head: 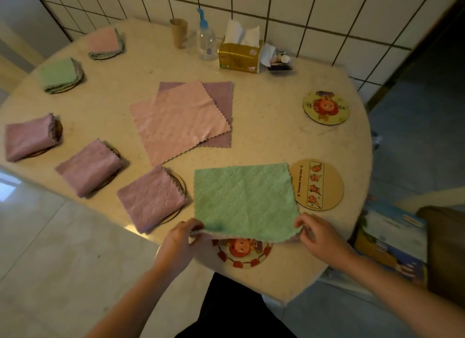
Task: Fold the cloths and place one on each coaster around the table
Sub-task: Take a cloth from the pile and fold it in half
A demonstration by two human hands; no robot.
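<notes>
A green quilted cloth [242, 199] lies spread near the table's front edge. My left hand [180, 239] pinches its near left corner and my right hand [317, 233] pinches its near right corner, lifting that edge. Under the raised edge shows a red-patterned coaster [242, 253]. A tan coaster [318, 185] lies just right of the cloth and a yellow picture coaster [326, 107] farther back right; both are bare. A pink cloth [178, 122] lies flat over a purple cloth [222, 96] mid-table. Several folded cloths sit on coasters along the left, the nearest purple [151, 199].
A tissue box [240, 56], a clear pump bottle [206, 42], a cardboard tube [179, 32] and small clutter [279, 62] stand at the back by the tiled wall. A colourful box [390, 239] and a brown seat [445, 249] sit beside the table's right edge.
</notes>
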